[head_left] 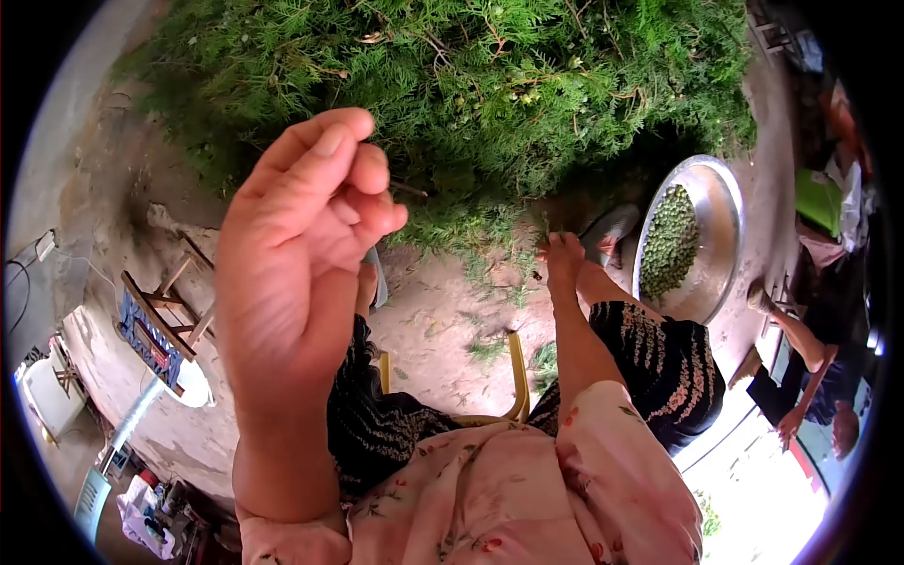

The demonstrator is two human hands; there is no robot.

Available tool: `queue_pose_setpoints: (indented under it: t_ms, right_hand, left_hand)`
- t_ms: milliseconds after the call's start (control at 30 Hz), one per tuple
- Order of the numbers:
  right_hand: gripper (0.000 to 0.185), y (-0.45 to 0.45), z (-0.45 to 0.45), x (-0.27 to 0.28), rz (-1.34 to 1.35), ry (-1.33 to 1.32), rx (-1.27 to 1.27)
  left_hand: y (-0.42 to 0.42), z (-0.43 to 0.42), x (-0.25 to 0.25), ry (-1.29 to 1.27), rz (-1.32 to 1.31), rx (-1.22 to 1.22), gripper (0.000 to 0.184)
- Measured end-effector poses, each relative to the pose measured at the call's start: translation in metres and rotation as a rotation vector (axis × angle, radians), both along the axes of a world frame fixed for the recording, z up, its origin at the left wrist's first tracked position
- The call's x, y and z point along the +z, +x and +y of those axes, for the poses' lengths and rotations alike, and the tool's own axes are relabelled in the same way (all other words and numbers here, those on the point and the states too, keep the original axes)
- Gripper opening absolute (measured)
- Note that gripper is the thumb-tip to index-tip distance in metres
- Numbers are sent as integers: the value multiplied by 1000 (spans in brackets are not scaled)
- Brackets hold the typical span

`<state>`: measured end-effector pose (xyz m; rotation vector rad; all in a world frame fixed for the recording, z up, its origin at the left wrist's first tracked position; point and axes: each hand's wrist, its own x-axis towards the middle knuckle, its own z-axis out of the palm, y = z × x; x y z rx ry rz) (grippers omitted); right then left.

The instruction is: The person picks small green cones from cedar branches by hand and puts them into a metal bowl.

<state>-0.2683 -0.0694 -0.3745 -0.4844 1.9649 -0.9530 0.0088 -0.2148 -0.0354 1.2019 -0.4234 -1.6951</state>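
My left hand (306, 217) is raised close to the camera, in front of the green heap. Its thumb tip is pressed to the index finger and the other fingers are curled; anything between them is hidden. Low between my knees, my right hand (562, 252) has its fingers drawn together beside the loose green sprigs (471, 231). What it holds, if anything, is too small to make out. A large heap of cut evergreen branches (452, 85) with scale-like leaves fills the top of the view. To the right stands a metal basin (720, 245) with many small green cones or berries (669, 245) in it.
I sit on a seat with a yellow frame (518, 377). At left lies a wooden folding stool (160, 315). Another person (810, 377) sits at the far right, near a green bag (817, 201). Bits of foliage (485, 350) lie on the dirt floor.
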Motion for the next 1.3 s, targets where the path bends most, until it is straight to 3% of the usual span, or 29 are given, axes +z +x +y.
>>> queue_pose_setpoints:
  t_ms: [33, 100, 133, 167, 367, 433, 533, 633, 767, 867, 900, 967, 1100, 1300]
  right_hand:
    - [13, -4, 0, 6, 8, -6, 2]
    - [15, -9, -11, 31, -148, -21, -122]
    - [15, -8, -18, 44, -141, -34, -117]
    - [15, -2, -26, 61, -173, -76, -122]
    - [13, 41, -76, 166, -278, -395, -17]
    - [14, 62, -90, 206, -286, -436, 31]
    - [11, 90, -95, 254, -164, -498, 150]
    - [8, 112, -90, 298, 101, -493, 412]
    - [13, 126, -90, 313, 235, -793, 491]
    - [22, 115, -92, 350, 31, -499, 398]
    - [16, 106, -99, 354, 174, -535, 401]
    - [11, 90, -109, 348, 124, -651, 314]
    - [11, 80, -117, 352, -57, -690, 310]
    - [15, 80, -118, 338, -279, -408, 437]
  left_hand:
    - [-4, 5, -3, -6, 8, 2, 19]
    - [-10, 12, -10, -264, -221, -96, 19]
    - [-8, 9, -12, -191, -16, -105, 15]
    - [-11, 8, -9, -100, 10, -98, 13]
    - [-27, 13, -17, -30, -146, -216, 13]
    - [-34, 17, -31, -77, -153, -181, 24]
    - [-44, 19, -33, 25, -164, -172, 52]
    - [-52, 19, -35, -42, -137, -144, 30]
    - [-45, 20, -22, -27, -27, -47, 26]
    - [-35, 15, -21, -132, 40, -53, 17]
    - [-33, 13, -22, -136, 44, -56, 17]
    - [-28, 12, -23, -306, -56, -68, 14]
    - [-29, 9, -22, -241, -46, -130, 15]
    - [-37, 13, -11, -262, -38, -152, 14]
